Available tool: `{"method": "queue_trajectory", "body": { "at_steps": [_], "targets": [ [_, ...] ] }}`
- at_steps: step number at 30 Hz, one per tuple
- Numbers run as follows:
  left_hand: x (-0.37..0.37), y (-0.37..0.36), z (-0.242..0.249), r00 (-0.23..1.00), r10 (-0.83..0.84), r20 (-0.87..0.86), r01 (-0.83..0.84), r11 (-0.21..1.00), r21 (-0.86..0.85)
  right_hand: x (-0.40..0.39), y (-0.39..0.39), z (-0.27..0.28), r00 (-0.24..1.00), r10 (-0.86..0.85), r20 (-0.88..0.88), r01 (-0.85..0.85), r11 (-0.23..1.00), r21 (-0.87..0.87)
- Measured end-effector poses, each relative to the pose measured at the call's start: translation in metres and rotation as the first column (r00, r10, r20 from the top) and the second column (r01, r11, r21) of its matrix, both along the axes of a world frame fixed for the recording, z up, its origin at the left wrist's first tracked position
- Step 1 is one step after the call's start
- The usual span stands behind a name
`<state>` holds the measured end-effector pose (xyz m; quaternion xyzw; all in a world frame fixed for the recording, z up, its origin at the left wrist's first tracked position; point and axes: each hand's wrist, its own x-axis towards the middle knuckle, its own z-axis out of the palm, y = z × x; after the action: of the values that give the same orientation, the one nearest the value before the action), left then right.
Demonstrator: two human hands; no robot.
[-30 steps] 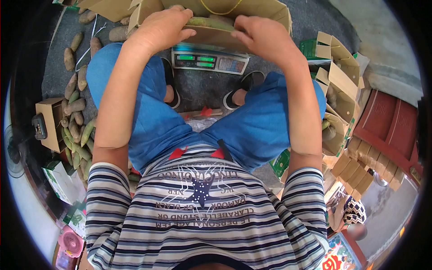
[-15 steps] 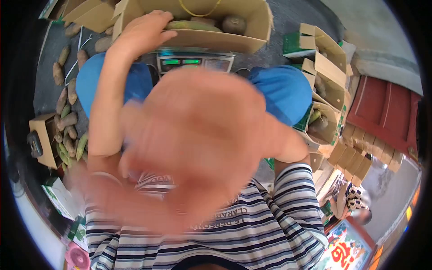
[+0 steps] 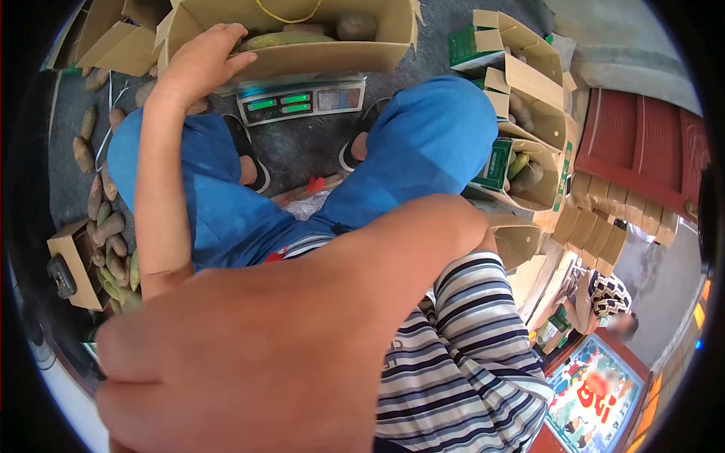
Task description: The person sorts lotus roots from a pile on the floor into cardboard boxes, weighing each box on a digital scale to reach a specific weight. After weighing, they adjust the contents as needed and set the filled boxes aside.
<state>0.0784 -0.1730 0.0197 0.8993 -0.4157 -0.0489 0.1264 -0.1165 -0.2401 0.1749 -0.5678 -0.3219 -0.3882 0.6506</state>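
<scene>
A: Where is the left hand [image 3: 198, 66]?
B: It rests, fingers loose, on the open brown cardboard box [image 3: 291, 54] standing on the grey digital scale [image 3: 300, 99].
A: And the right hand [image 3: 249, 355]?
B: Close to camera; its grip I cannot tell.

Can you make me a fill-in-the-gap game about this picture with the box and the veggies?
1. The left hand rests on the rim of the cardboard ____.
2. That cardboard box sits on top of a weighing ____.
3. The digits on the scale glow ____.
4. The right hand is raised close to the camera, its fingers curled into a ____.

Missing words: box; scale; green; fist
</scene>
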Motion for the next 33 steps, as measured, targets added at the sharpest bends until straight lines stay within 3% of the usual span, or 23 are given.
{"method": "queue_trajectory", "body": {
  "at_steps": [6,10,11,13,14,15,17,21,23,25,27,33],
  "targets": [
    [0.003,-0.001,-0.004,1.0,-0.01,-0.009,0.01,1.0,-0.021,0.011,0.017,-0.006,0.981,0.102,0.168,-0.048,0.953,-0.301],
    [0.005,0.004,-0.003,1.0,-0.001,0.0,0.001,0.998,-0.058,0.011,0.032,-0.064,0.971,0.207,0.119,-0.122,0.859,-0.498],
    [0.006,0.005,-0.003,1.0,0.003,-0.004,-0.003,0.999,-0.054,0.011,0.017,-0.072,0.994,0.026,0.103,0.031,0.856,-0.516],
    [0.006,0.005,0.0,1.0,0.014,-0.013,-0.014,0.999,-0.045,0.017,-0.034,-0.071,0.999,-0.047,0.023,0.046,0.592,-0.804],
    [0.001,0.001,0.009,0.996,0.074,-0.05,-0.071,0.995,0.067,0.024,-0.049,-0.078,0.996,-0.071,-0.057,-0.01,0.539,-0.843],
    [-0.003,-0.001,0.015,0.996,0.079,-0.038,-0.077,0.995,0.067,0.031,-0.064,-0.085,0.986,-0.102,-0.133,-0.068,0.482,-0.874],
    [-0.008,0.0,0.022,0.997,0.081,-0.014,-0.08,0.995,0.063,0.048,-0.102,-0.089,0.981,-0.194,-0.001,0.061,0.316,-0.947],
    [-0.004,0.002,0.02,0.997,0.076,0.007,-0.076,0.997,0.004,0.081,-0.172,-0.094,0.884,-0.445,0.143,0.281,0.263,-0.923],
    [-0.001,0.004,0.013,0.996,0.071,0.049,-0.069,0.997,-0.042,0.092,-0.196,-0.094,0.778,-0.628,0.014,0.289,0.338,-0.896],
    [-0.003,0.002,0.02,0.996,0.085,0.01,-0.085,0.996,-0.02,0.099,-0.21,-0.085,0.656,-0.752,-0.071,0.234,0.292,-0.928],
    [-0.012,-0.008,0.046,0.986,0.123,-0.108,-0.116,0.991,0.069,0.105,-0.222,-0.096,0.612,-0.789,-0.048,0.305,0.292,-0.906],
    [-0.011,-0.005,0.034,0.995,0.088,-0.048,-0.085,0.995,0.054,0.103,-0.225,-0.099,0.512,-0.85,-0.126,0.301,0.314,-0.9]
  ]
}}
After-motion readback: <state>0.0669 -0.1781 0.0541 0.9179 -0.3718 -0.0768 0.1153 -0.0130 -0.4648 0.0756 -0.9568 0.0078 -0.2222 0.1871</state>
